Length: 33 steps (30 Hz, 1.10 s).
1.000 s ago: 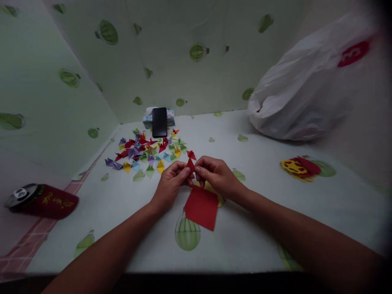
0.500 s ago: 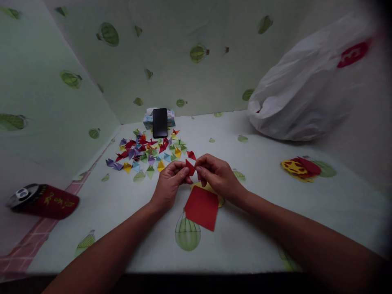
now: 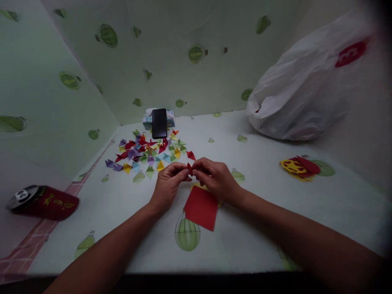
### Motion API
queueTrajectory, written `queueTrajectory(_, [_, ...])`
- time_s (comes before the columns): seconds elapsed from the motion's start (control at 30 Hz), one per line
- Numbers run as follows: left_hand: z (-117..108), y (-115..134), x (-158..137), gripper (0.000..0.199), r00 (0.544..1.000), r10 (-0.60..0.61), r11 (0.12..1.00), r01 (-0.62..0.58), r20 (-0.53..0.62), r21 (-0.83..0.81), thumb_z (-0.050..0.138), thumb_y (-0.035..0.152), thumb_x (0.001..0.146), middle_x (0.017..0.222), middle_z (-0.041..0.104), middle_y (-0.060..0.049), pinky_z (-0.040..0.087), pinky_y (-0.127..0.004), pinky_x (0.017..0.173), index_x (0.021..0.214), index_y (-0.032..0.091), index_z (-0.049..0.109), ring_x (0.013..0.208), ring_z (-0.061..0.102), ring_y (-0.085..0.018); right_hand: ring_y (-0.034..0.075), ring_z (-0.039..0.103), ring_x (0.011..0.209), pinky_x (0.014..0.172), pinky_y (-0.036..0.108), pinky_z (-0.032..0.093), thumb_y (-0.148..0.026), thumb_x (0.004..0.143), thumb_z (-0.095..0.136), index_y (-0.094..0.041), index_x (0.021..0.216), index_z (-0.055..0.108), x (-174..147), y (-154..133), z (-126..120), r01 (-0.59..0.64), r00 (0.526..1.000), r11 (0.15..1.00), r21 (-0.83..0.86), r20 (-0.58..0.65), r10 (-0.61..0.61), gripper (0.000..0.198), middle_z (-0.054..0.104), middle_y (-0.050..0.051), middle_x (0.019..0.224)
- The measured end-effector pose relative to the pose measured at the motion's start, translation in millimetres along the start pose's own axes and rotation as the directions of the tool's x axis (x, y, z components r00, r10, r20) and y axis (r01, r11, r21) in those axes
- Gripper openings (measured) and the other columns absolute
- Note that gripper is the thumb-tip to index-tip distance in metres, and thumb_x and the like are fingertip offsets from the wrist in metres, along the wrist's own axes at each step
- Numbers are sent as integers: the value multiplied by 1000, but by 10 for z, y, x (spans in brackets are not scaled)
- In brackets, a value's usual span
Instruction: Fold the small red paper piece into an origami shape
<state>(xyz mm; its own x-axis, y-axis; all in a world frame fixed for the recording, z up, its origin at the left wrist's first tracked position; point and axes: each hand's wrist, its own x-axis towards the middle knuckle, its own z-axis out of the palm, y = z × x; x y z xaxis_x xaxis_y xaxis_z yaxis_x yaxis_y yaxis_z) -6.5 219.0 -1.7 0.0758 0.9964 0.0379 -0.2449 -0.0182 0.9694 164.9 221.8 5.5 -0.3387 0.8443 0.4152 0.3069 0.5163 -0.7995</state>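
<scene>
Between my two hands is a small folded piece of red paper [image 3: 190, 168], partly covered by fingertips. My left hand [image 3: 171, 179] pinches its left side, thumb against the fingers. From the right, my right hand [image 3: 214, 175] pinches the other side. Just below the hands lies a flat red paper square [image 3: 201, 208], with something yellow [image 3: 196, 186] showing under its upper edge. A pile of small folded paper figures [image 3: 147, 153] in many colours spreads out beyond my left hand. One red folded figure [image 3: 191, 155] lies just past my fingertips.
A black phone [image 3: 159, 123] leans on a tissue box [image 3: 147, 121] at the back. A red can [image 3: 45, 202] stands at the left. A white plastic bag [image 3: 294, 94] sits at the back right, with yellow and red cut-outs [image 3: 295, 166] in front of it.
My right hand has moved slightly left, closer to my left hand. The red folded paper now looks narrower and is more covered by the fingers.
</scene>
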Motion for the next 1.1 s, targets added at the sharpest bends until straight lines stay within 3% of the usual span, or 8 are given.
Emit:
queueTrajectory(0.17, [-12,-24,16,23,1000,-13,1000,13,10,-3,85,31,68,77,71,1,55,-24,67,81,16,73,65,65,-10,14,57,64,62,27,42,-17,92,54,-19,89,57,-22,22,24,137,987,970,-199,-56,-150,5,66,4,78])
queueTrajectory(0.37, [-16,-9,13,23,999,-35,999,34,20,33,84,30,69,79,71,1,54,-24,67,82,17,72,64,65,-10,16,60,67,65,28,43,-15,93,48,-19,89,56,-26,41,35,161,984,954,-252,-29,-174,10,68,6,81])
queueTrajectory(0.53, [-17,-10,7,21,997,-16,999,14,71,37,83,31,70,80,70,0,55,-24,67,82,17,73,67,65,-11,13,49,56,59,27,37,-14,88,49,-20,81,54,-19,26,14,118,985,955,-270,-86,-146,10,62,2,70])
queueTrajectory(0.7, [-21,-22,-1,20,991,-24,999,18,135,43,83,31,72,79,70,0,55,-23,66,83,17,73,64,64,-10,12,50,57,59,26,38,-16,87,52,-20,84,53,-14,-14,19,-32,995,997,-74,-99,24,5,59,-1,67])
queueTrajectory(0.87, [-22,-20,5,18,989,-3,998,-5,147,58,82,30,73,80,70,1,55,-23,65,83,18,73,65,65,-11,12,54,59,57,26,42,-20,87,56,-19,83,57,-22,-59,57,-167,979,971,171,-84,183,4,60,-1,67])
queueTrajectory(1.1, [-21,-3,1,17,997,52,987,-60,56,152,79,30,76,79,69,0,54,-25,66,83,17,71,65,65,-12,13,61,62,57,27,49,-28,88,60,-17,89,66,4,-42,45,-200,976,927,318,-20,218,13,66,2,75])
